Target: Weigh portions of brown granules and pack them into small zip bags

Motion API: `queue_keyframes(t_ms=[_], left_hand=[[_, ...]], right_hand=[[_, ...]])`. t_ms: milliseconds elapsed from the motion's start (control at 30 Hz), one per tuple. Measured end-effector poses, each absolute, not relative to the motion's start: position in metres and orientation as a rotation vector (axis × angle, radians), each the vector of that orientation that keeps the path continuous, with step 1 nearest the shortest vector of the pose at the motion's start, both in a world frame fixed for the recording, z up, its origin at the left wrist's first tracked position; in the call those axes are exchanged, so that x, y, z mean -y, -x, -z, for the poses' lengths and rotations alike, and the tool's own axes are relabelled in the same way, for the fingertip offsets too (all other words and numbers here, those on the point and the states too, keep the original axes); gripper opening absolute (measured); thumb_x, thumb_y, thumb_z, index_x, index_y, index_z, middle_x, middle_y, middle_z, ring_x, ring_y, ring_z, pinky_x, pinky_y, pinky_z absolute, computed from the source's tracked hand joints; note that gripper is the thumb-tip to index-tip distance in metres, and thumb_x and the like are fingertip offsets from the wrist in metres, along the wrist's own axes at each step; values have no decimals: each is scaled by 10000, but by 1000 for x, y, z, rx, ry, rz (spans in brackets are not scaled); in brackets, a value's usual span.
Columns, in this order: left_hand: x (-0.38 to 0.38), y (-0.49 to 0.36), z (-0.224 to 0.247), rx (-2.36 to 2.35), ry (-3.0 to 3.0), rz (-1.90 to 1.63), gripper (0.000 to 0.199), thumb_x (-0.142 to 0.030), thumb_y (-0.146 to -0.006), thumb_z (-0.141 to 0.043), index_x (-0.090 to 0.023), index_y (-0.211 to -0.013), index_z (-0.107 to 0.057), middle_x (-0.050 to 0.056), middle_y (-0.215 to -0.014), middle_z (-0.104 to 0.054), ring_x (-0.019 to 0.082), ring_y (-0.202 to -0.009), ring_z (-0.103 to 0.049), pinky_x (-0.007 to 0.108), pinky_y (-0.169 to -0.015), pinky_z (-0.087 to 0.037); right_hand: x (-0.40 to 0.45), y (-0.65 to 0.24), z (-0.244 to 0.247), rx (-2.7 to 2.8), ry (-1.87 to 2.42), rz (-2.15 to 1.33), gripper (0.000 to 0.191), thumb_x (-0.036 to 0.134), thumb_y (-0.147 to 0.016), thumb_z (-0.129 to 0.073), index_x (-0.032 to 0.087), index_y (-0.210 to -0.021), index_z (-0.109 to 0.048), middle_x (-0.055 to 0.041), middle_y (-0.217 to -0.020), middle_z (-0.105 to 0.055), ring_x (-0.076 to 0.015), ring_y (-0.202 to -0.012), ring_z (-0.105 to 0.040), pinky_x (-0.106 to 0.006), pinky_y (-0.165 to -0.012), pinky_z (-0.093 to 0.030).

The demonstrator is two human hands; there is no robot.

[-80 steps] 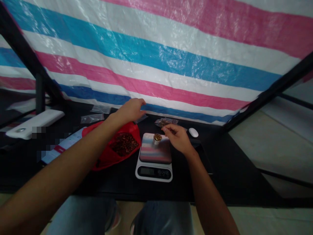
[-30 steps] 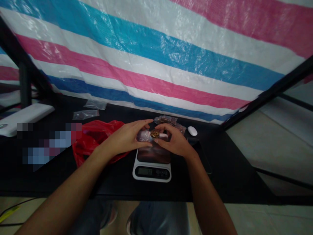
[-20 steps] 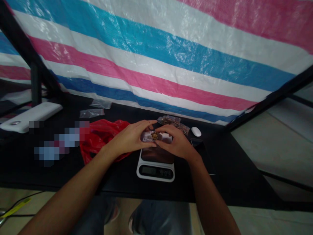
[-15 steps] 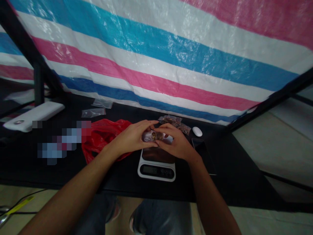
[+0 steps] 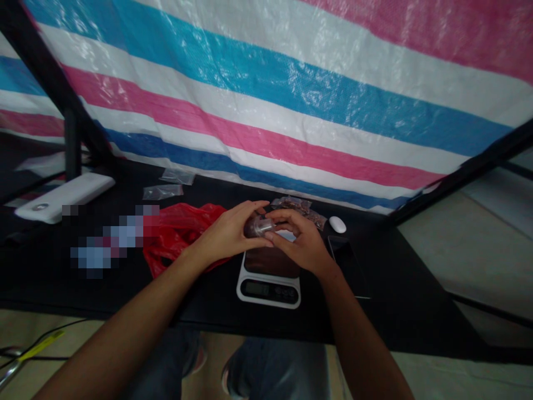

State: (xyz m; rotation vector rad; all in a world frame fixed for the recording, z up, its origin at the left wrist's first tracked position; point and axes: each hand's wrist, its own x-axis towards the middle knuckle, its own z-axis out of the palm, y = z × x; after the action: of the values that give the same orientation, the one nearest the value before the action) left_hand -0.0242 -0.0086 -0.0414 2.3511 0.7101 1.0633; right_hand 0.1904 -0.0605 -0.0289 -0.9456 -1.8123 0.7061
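Above the back part of a white kitchen scale (image 5: 268,289), my left hand (image 5: 235,230) is closed round a small clear plastic bag (image 5: 255,226) with dark contents. My right hand (image 5: 298,236) has its fingers curled at the bag's clear, bunched right end, thumb near the left thumb. How firmly the right fingers grip it is hard to tell. A crumpled red plastic bag (image 5: 179,230) lies left of the scale, partly behind my left wrist. Filled clear bags (image 5: 291,204) lie behind my right hand.
A white oval object (image 5: 337,224) and a dark phone (image 5: 347,261) lie on the right. Flat clear bags (image 5: 163,192) and a long white device (image 5: 66,197) are at the left. A striped sheet (image 5: 266,122) hangs behind the black table (image 5: 208,316).
The small bag has turned in my hands, and its clear end now shows where dark contents were visible before. The view has shifted slightly.
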Motion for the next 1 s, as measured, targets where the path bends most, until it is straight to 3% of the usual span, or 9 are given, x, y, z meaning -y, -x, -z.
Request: queue_keyframes(t_ms=[200,433,533,667,767,933,1000], left_hand=[[11,27,37,-905,-2335,-813,743,-526,-899,-727,-168,-1505,-490,143,-1322,-719,315,-1099,-740,417,-924,-588],[14,25,36,-797,-2385,-863,771,-499,-868,-758,-154,-1503,-487,163,-1458,-645,319,-1302,-654,412,-1087,-534],[14,25,36,-840,-2391,-871,684,-432,-921,-688,-143,-1508,-490,162,-1443,-657,311,-1289,-665,409,-1086,-537],[13,27,36,-867,-2407,-882,689,-491,-939,-663,-153,-1515,-496,158,-1445,-656,312,-1243,-687,409,-1031,-561],[12,28,37,-872,-2402,-860,685,-499,-945,-661,-181,-1526,-487,130,-1339,-714,296,-1167,-717,403,-981,-575],[10,29,37,-906,-2347,-923,623,-505,-949,-655,-191,-1474,-540,112,-1207,-750,275,-1085,-729,409,-960,-574],[8,30,34,-938,-2279,-1033,586,-522,-928,-675,-193,-1407,-596,103,-1156,-755,266,-1052,-728,415,-960,-573]], right_hand=[[62,-185,29,1774,1002,-667,145,355,-898,-781,232,-965,-744,-90,-1184,-771,-241,-1118,-726,-428,-1004,-602],[61,-182,30,1789,1031,-463,207,272,-893,-774,241,-1096,-749,-67,-1120,-790,-219,-1008,-727,-360,-827,-591],[60,-185,31,1792,1015,-454,271,226,-888,-756,244,-1157,-723,-63,-1132,-775,-203,-963,-716,-347,-798,-571],[60,-190,30,1819,1013,-488,400,181,-871,-722,248,-1262,-672,-84,-1235,-741,-219,-1044,-704,-345,-805,-563],[60,-193,29,1894,1068,-505,542,157,-849,-705,254,-1375,-619,-104,-1323,-717,-239,-1100,-702,-339,-772,-553],[56,-205,30,1894,1092,-588,695,125,-850,-647,254,-1516,-500,-118,-1358,-687,-238,-1176,-683,-354,-863,-568],[55,-210,30,1949,1113,-576,671,122,-843,-649,247,-1491,-528,-123,-1378,-664,-244,-1211,-662,-381,-933,-565]])
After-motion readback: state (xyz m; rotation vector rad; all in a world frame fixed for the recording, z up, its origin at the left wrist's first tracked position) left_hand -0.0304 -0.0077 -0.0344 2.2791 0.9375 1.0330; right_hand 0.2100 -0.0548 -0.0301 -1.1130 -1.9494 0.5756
